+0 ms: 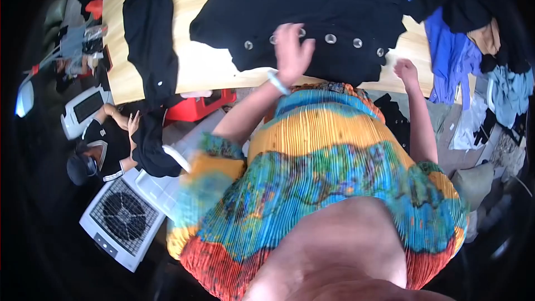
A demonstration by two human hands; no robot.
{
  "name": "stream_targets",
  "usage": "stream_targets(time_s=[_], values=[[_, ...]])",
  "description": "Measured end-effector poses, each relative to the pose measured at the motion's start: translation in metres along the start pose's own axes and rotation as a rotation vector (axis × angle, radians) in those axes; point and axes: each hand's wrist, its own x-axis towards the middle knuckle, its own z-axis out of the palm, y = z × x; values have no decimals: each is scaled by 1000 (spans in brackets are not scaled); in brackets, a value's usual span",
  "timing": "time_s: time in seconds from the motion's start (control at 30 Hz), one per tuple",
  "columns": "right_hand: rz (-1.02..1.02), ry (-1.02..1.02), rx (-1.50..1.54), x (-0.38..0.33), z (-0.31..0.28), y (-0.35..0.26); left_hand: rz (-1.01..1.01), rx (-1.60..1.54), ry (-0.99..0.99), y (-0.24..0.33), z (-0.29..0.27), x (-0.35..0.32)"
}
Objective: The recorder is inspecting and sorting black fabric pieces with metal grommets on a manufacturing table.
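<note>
A black garment (301, 0) with a row of large, round, shiny buttons lies spread on the pale wooden table (214, 67). My left hand (293, 53) is over the button row, palm down with its fingers stretched and thumb apart, covering part of one button; I cannot tell if it presses on the cloth. My right hand (407, 72) is off the cloth, beside the garment's lower right corner and above the table. Its fingers are curled closed, and whatever may be in them is hidden. A light band circles my left wrist.
Another long black garment (150, 28) lies at the table's left and hangs over the near edge. A co-worker (103, 145) is beside it. Purple clothing (448, 50) and dark clothes lie at the right. A red bin (198, 107) and a white air cooler (122, 217) stand left.
</note>
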Motion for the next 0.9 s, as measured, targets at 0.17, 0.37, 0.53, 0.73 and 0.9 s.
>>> stream_targets(time_s=[0.17, 0.37, 0.53, 0.73, 0.9], values=[[-27, 123, 35, -29, 76, -26, -708, 9, -5, -135, -47, -37], [-412, 5, -56, -77, 165, -89, -1218, -536, -193, -156, -52, -38], [-646, -73, -327, -131, 198, -142, -760, -679, -180, -121, -82, -23], [-962, -262, -441, -187, 220, -194, -121, -726, -743, -12, -113, 24], [-1022, 12, -74, -204, 209, -171, 34, -768, -962, 20, -133, 35]])
